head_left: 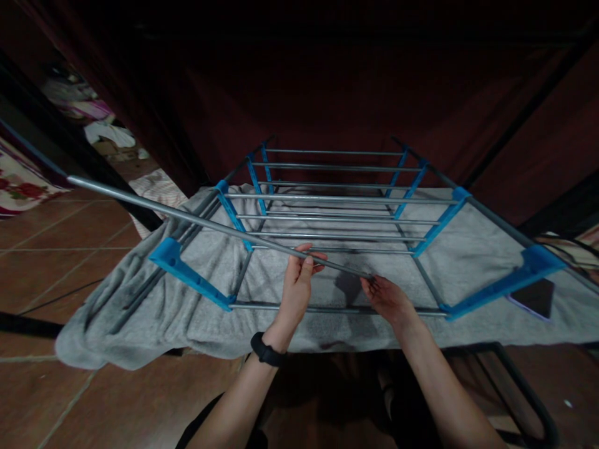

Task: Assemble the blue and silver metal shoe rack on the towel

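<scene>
A long grey metal rod (187,216) slants across the front of a rack, its far end pointing up to the left. My left hand (298,277) pinches it near its right part, thumb on top. At the rod's right end, the fingers of my right hand (386,299) are closed around the tip. Behind and below my hands stands the rack of grey rods with blue plastic brackets (231,215). Its nearest bottom rod (337,310) runs between the two front brackets. A black band circles my left wrist.
The rack rests on a grey cloth (196,324) over a low surface. A phone (533,298) lies by the right front bracket, with cables behind it. Loose rods (140,299) lie at left. A dark red panel (327,93) rises behind; a black metal frame (519,380) stands at lower right.
</scene>
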Demonstrator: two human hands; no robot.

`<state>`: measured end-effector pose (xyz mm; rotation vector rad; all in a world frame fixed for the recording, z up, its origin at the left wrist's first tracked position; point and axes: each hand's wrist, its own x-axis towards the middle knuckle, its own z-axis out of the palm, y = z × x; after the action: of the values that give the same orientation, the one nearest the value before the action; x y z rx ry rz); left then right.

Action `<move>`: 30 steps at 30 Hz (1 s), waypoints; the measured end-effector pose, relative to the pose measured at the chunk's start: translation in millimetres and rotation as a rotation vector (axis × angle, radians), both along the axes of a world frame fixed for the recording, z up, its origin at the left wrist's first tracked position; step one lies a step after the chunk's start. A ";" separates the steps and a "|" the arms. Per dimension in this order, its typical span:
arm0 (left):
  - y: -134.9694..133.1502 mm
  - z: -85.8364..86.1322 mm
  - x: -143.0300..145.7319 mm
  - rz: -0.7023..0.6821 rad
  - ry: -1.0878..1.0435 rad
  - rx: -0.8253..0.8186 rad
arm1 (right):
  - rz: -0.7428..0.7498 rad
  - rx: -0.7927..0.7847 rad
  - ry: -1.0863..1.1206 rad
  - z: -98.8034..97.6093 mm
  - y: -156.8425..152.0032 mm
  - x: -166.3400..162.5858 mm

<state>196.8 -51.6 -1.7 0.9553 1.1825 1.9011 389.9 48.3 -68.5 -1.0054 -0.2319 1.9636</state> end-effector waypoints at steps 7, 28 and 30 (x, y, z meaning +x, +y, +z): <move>-2.7 14.0 -8.8 0.046 0.060 0.024 | 0.078 0.074 -0.089 1.2 -1.7 -1.8; -6.1 16.5 -5.5 0.018 0.104 0.068 | 0.269 0.363 -0.402 5.2 -12.7 -6.2; -6.1 18.1 -8.2 0.042 0.140 0.071 | 0.275 0.395 -0.443 6.2 -10.7 -2.8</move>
<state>188.6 -57.7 16.4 1.1253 1.2306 1.9474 387.0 37.6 -62.3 -1.1730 -1.0094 1.8036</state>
